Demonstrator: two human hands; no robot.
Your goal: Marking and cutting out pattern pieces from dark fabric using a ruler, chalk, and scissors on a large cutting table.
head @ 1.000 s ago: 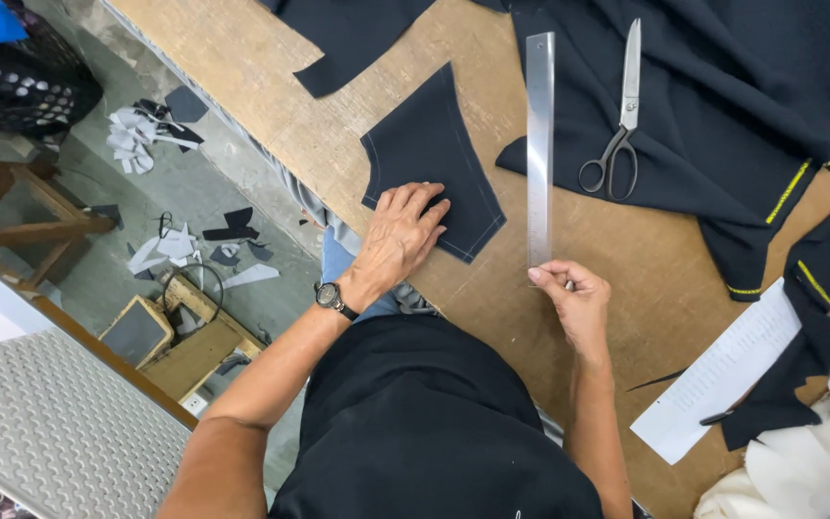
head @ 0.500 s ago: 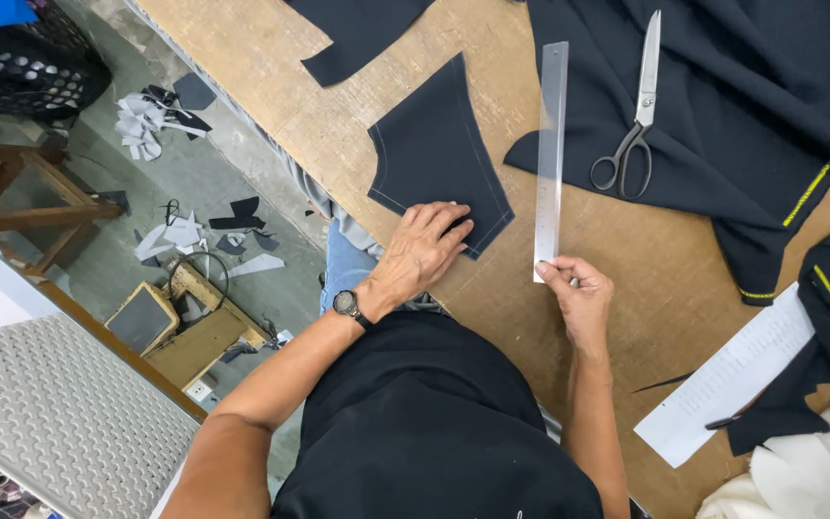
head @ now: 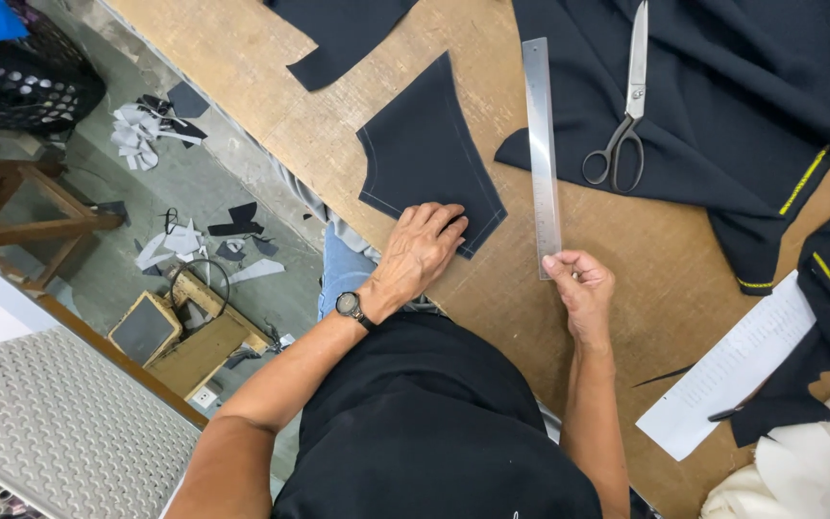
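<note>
A cut piece of dark navy fabric with chalk lines lies flat on the brown worktable. My left hand, a watch on its wrist, presses flat on the piece's near edge with fingers spread. To its right a long steel ruler lies on the table, pointing away from me. My right hand pinches the ruler's near end between thumb and fingers. The ruler lies just right of the fabric piece, apart from it.
Steel scissors rest on a large dark garment with yellow stitching at the right. Another dark piece lies at the far edge. A white paper sheet sits at the near right. Fabric scraps, a wooden box and stool stand on the floor left.
My left hand has slid down from the middle of the fabric piece to its near edge. My right hand keeps hold of the ruler's end.
</note>
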